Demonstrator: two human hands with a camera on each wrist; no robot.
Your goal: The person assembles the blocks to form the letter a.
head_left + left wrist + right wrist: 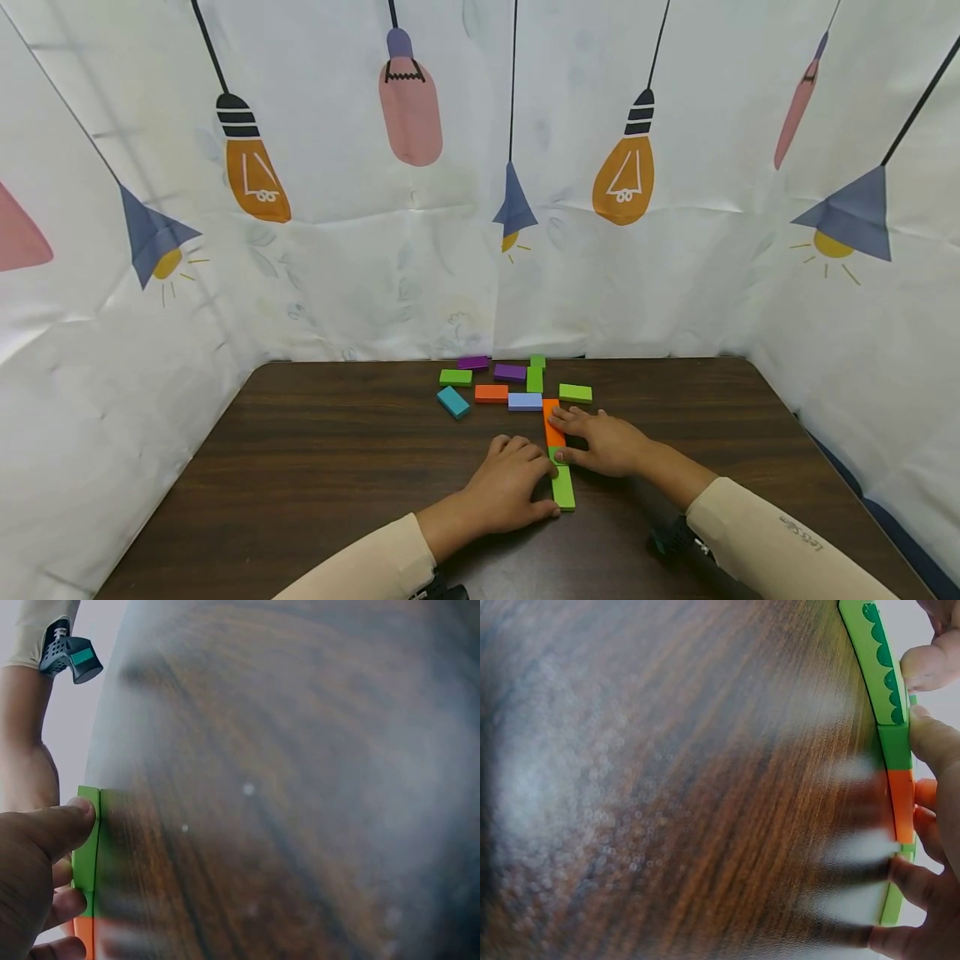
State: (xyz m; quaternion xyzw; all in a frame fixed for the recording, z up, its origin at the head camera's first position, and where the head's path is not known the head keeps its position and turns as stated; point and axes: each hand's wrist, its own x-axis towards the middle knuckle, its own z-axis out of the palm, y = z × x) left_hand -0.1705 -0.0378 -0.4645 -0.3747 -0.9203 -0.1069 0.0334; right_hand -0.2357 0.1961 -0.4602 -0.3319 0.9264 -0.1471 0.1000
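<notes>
A row of small blocks runs toward the person: an orange block (pixel 551 435), a darker green block (pixel 556 457) and a light green block (pixel 563 492), end against end. My left hand (pixel 512 483) touches the left side of the light green block with thumb and fingertips. In the left wrist view its thumb (pixel 79 814) lies against the green block. My right hand (pixel 606 442) rests its fingers on the orange block; its thumb touches the darker green one. Dark green scallops mark a side of the light green block (pixel 877 667) in the right wrist view.
Beyond the hands lie more blocks: blue (pixel 525 402), orange-red (pixel 491 394), teal (pixel 453 402), purple (pixel 510 372) and several green ones, including one at right (pixel 575 393). The dark wooden table (pixel 337 467) ends at a white lamp-printed curtain (pixel 337 275).
</notes>
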